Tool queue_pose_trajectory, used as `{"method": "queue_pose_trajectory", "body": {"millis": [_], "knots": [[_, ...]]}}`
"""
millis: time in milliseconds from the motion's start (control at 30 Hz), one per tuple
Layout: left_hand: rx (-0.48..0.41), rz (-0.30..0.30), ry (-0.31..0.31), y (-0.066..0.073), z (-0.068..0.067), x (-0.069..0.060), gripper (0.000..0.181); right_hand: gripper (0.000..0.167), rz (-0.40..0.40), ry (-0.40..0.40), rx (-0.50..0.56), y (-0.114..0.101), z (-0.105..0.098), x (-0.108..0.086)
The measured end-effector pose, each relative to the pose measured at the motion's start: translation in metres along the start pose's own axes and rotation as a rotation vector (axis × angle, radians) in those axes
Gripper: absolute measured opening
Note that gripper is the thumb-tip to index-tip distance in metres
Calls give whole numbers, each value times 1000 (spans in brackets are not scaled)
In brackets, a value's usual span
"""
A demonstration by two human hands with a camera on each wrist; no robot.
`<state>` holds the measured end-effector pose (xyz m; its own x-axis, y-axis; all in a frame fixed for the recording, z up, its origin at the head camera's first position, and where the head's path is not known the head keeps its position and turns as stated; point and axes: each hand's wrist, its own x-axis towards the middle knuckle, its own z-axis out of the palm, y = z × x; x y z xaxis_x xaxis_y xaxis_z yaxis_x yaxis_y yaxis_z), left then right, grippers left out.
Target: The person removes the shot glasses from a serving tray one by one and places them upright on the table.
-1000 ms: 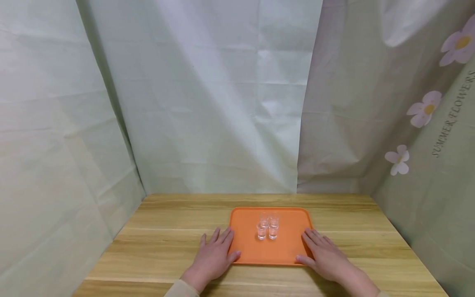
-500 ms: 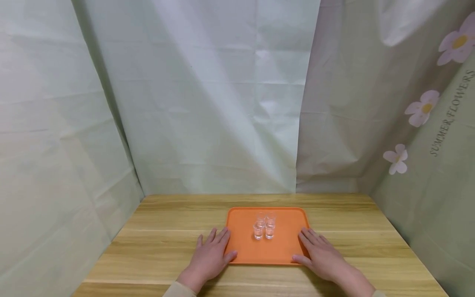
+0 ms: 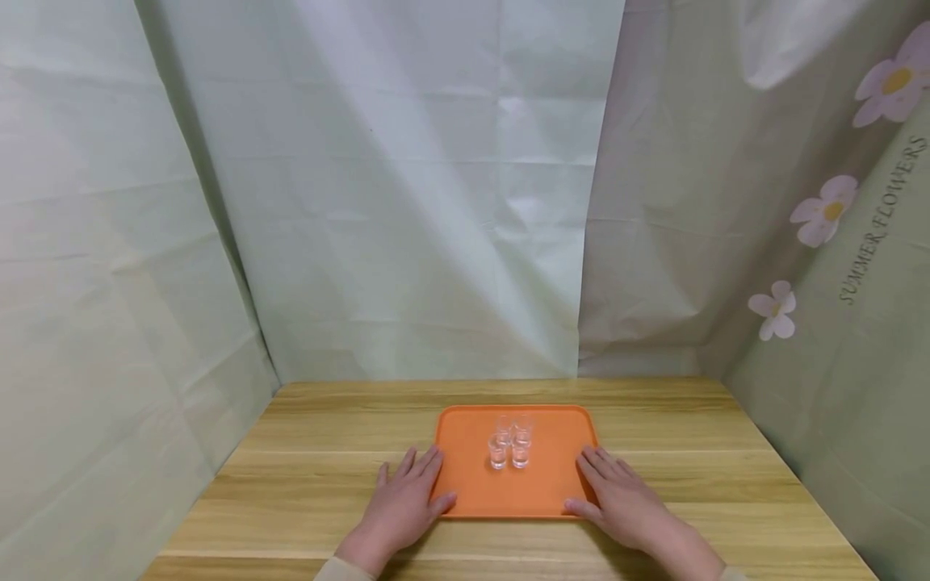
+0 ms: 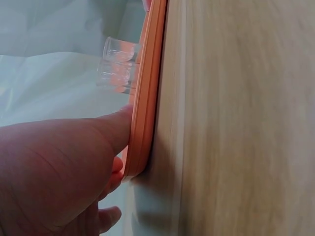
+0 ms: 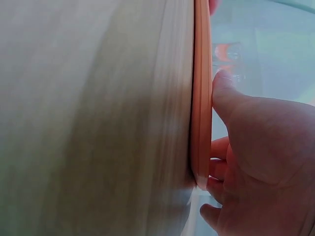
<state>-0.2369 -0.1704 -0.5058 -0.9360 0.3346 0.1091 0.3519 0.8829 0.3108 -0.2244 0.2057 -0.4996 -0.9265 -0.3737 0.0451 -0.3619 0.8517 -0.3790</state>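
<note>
An orange tray (image 3: 468, 484) lies flat on the wooden table, holding several small clear glasses (image 3: 520, 457) grouped near its middle. My left hand (image 3: 401, 507) rests at the tray's left side, fingers extended along the edge and thumb at the near corner. On the opposite side my right hand (image 3: 626, 503) touches the tray likewise. In the left wrist view, the left hand (image 4: 59, 167) has its thumb against the rim (image 4: 143, 108), with glasses (image 4: 120, 64) beyond. The right wrist view has the right hand's (image 5: 268, 152) thumb at the rim (image 5: 202, 98).
Wood-grain tabletop (image 3: 305, 452) surrounds the tray. Pale green cloth (image 3: 407, 242) hangs behind the table and along both sides. Flowers (image 3: 773, 310) and lettering are printed on the right-hand cloth.
The tray has shifted slightly left across the table with the glasses on it. Both hands have moved left along with it, still touching its sides. The head view has also drifted a little.
</note>
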Motion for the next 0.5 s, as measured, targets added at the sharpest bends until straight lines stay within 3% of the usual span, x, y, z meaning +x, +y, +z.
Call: {"method": "queue_pose_trajectory", "body": {"millis": [500], "knots": [[-4,-16,-4,-13,-1,-3,73,85,-35,18,-11,-8,6,1]]}}
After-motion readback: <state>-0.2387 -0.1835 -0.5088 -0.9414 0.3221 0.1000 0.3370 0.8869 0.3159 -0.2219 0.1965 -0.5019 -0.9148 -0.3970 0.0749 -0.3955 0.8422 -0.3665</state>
